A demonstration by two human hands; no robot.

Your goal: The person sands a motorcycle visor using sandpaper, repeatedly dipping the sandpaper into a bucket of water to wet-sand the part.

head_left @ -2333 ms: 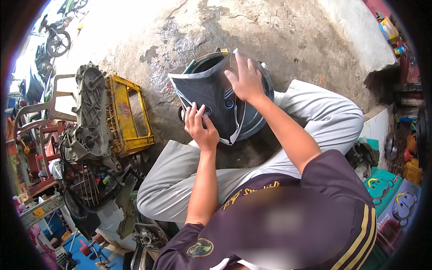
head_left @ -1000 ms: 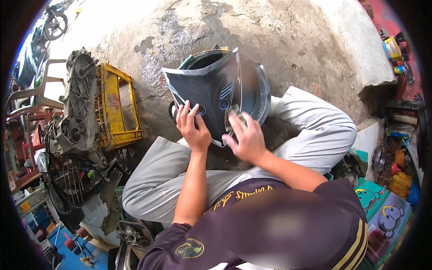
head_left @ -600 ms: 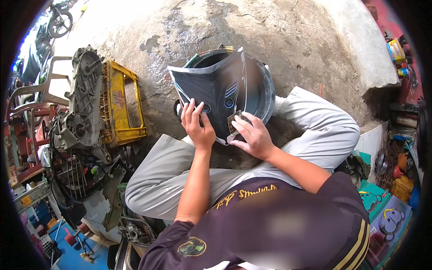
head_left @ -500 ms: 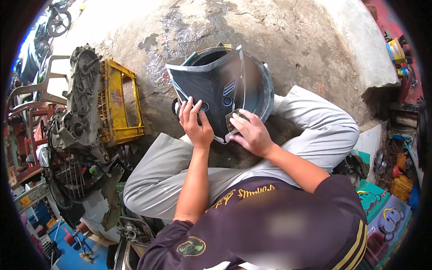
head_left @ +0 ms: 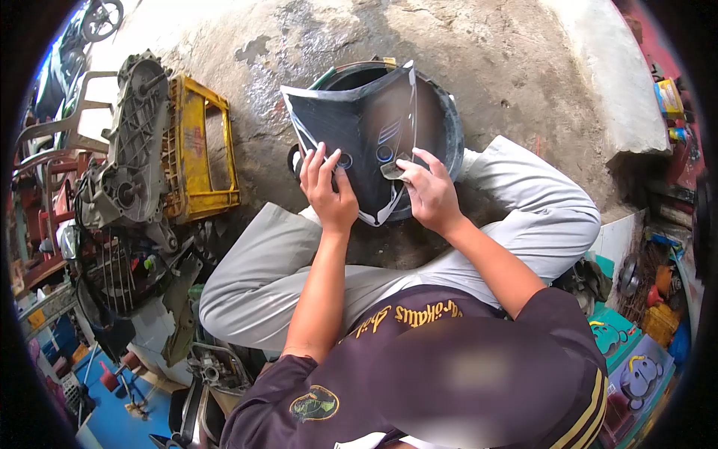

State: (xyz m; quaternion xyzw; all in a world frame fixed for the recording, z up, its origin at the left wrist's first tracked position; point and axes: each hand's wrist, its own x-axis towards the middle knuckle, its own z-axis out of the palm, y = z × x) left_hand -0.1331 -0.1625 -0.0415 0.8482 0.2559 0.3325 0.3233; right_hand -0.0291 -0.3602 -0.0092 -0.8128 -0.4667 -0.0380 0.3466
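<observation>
A dark, pointed motorcycle body panel [head_left: 336,120] with pale worn edges and two round holes lies tilted across a round black tub [head_left: 449,127]. My left hand [head_left: 329,191] grips the panel's left edge, fingers resting on its face beside one hole. In my right hand [head_left: 432,193] is a small, folded grey-brown piece of sandpaper [head_left: 390,171], pinched between thumb and fingers. It presses on the panel just below the right hole and the slotted vents. The panel hides much of the tub's inside.
My crossed legs in grey trousers [head_left: 523,194] flank the tub. On the left, a yellow crate [head_left: 232,172] stands beside a metal engine casing [head_left: 138,142]. Wet concrete floor [head_left: 321,37] stretches ahead. A concrete ledge [head_left: 621,90] and boxes [head_left: 636,374] are on the right.
My right hand has moved the sandpaper up the panel, from near its lower edge to just below the right hole. My left hand keeps its hold. The whole view has shifted slightly.
</observation>
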